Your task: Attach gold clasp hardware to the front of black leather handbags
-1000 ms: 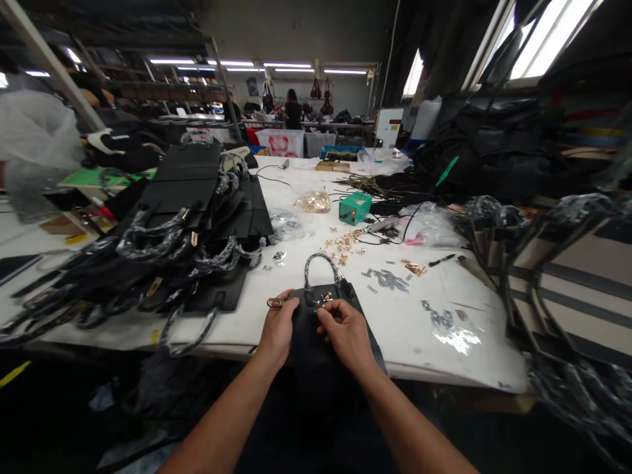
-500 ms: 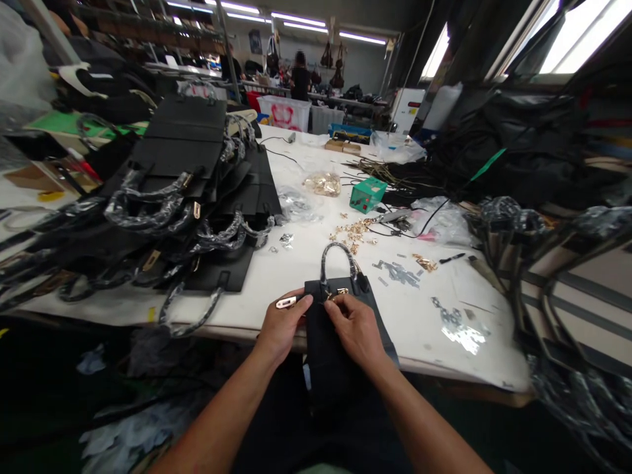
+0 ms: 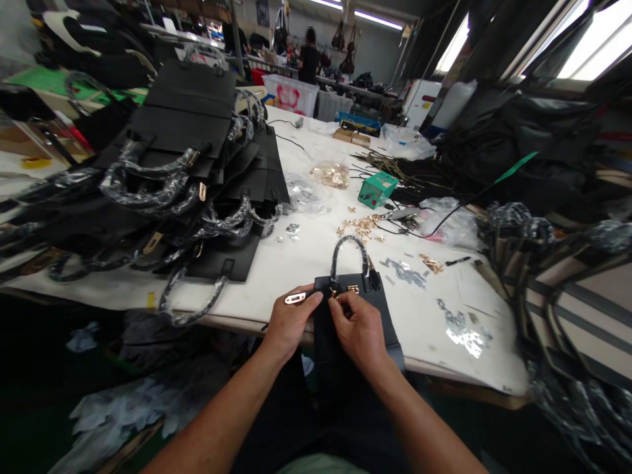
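A small black handbag (image 3: 326,352) leans over the table's front edge, its plastic-wrapped handle (image 3: 349,241) standing up. My left hand (image 3: 289,327) is closed on the bag's left upper edge, thumb pressed on the front. By that thumb, a gold slotted plate (image 3: 295,298) sits on the end of a black strap. My right hand (image 3: 361,324) pinches at a small gold fitting (image 3: 334,293) below the handle's left base; the fingertips partly hide it. Just above the right-hand knuckles shows a gold clasp (image 3: 352,289) on the bag's front.
Black bags with wrapped handles (image 3: 187,138) are piled on the left. Beyond my bag lie loose gold fittings (image 3: 363,226), a green box (image 3: 378,189) and grey metal plates (image 3: 407,272). More bag parts (image 3: 587,283) stand at the right. One person (image 3: 309,60) is in the background.
The view has tilted down and shifted slightly, so the bag and hands appear a little further right. Both hands keep their places on the bag, the right fingers still pinching at the gold fitting.
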A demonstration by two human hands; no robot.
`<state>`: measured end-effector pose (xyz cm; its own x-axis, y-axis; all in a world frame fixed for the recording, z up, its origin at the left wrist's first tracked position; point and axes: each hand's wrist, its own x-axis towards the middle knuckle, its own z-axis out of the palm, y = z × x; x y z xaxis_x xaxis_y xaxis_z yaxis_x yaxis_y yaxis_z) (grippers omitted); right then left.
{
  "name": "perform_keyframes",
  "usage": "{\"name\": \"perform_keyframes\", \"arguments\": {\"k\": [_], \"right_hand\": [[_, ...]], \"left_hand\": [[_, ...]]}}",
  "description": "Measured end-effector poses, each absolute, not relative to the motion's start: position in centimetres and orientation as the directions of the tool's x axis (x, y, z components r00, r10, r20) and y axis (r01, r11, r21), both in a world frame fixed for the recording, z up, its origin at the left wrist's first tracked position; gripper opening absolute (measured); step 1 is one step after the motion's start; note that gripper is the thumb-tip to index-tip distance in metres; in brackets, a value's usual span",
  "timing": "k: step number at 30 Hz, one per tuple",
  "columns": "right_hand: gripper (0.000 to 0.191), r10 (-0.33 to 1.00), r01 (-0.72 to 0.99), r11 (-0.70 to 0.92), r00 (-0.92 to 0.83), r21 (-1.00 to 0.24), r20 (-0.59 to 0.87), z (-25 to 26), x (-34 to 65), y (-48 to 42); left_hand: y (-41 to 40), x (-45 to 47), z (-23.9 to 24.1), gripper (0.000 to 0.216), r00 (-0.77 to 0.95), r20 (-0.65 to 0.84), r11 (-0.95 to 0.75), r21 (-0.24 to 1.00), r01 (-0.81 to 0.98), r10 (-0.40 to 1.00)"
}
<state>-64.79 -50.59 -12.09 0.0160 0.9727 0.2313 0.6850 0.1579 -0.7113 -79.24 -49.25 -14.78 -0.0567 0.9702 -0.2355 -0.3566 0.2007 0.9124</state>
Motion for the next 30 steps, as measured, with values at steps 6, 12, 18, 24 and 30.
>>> {"name": "perform_keyframes", "arguments": {"k": [6, 12, 18, 24, 30], "right_hand": [[0.027, 0.973, 0.736, 0.146, 0.014, -0.662, 0.230, -12.9, -65.3, -50.2], [0.020, 0.977, 0.687, 0.105, 0.062, -0.719, 0.202, -13.1, -65.3, -50.1], [0.025, 0.973, 0.701, 0.191, -0.040, -0.687, 0.229, -12.2, -65.3, -49.7], [0.018, 0.975, 0.737, 0.214, -0.120, -0.642, 0.188, -11.1, -65.2, -49.0], [0.019, 0.982, 0.707, 0.187, -0.124, -0.682, 0.140, -11.3, -65.1, -48.7]], "left_hand": [[-49.3, -79.2, -14.3, 0.037, -0.078, -0.198, 0.170, 0.947, -0.273, 0.977], [-49.4, -78.8, -14.6, 0.040, -0.074, -0.179, 0.154, 0.951, -0.269, 0.981], [-49.4, -78.8, -14.8, 0.041, -0.050, -0.182, 0.159, 0.941, -0.299, 0.982], [-49.6, -78.6, -14.8, 0.031, -0.109, -0.133, 0.103, 0.963, -0.247, 0.985], [-49.5, -78.6, -15.5, 0.027, -0.143, -0.104, 0.075, 0.978, -0.193, 0.984]]}}
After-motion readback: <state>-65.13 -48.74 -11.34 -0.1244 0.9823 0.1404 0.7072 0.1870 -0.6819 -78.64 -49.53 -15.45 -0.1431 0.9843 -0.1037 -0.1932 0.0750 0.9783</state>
